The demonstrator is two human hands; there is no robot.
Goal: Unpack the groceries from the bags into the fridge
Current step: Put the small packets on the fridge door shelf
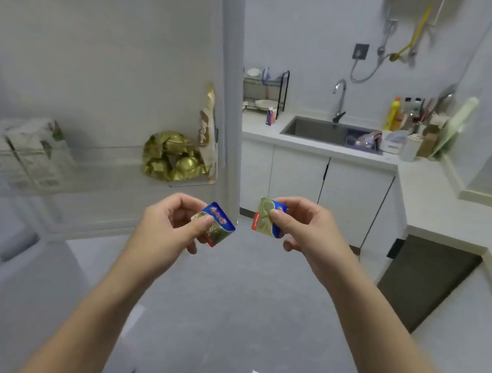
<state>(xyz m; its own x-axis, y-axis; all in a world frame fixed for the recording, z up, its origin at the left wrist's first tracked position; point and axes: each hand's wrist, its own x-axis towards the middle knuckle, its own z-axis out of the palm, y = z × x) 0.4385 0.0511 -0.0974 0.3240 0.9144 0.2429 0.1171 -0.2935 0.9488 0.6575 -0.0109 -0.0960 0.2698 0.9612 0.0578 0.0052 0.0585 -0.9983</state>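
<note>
My left hand [173, 224] pinches a small blue, green and red packet [217, 226] between thumb and fingers. My right hand [301, 226] pinches a second packet of the same kind [265, 217]. Both are held in mid-air in front of the open fridge door [99, 62]. A clear shelf [113, 153] on that door holds a bag of gold-wrapped sweets [171, 156], a tall beige and gold pouch [208, 126] and white cartons [28, 149]. No grocery bag is in view.
To the right runs a white kitchen counter [423, 182] with a sink [321, 130], a tap [339, 99], a dish rack [265, 90] and several bottles [403, 112]. Grey floor [240, 308] lies below my arms. A dark recess [424, 280] opens under the counter.
</note>
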